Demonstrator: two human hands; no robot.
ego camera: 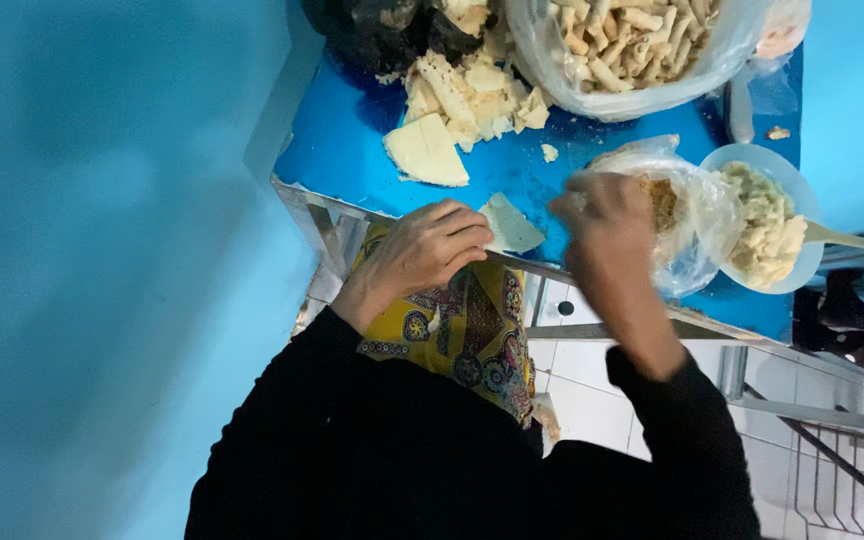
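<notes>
My left hand (pixel 430 250) rests at the near edge of the blue table (pixel 342 150), fingertips on a pale thin wrapper sheet (pixel 510 224). My right hand (pixel 607 225) is blurred and reaches into a clear plastic bag (pixel 697 215) with brownish filling; whether it grips anything is hidden. A pile of pale dough sheets (pixel 462 105) lies further back, with one triangular sheet (pixel 426 150) in front of it. A round bowl (pixel 792 190) of pale mashed filling with a spoon (pixel 852 240) stands right of the bag.
A big clear bag of rolled pastries (pixel 632 45) sits at the back, a dark bag (pixel 372 30) to its left. A patterned yellow cloth (pixel 462 320) covers my lap. Blue wall (pixel 102 250) at left; tiled floor and a metal rack (pixel 832 450) lower right.
</notes>
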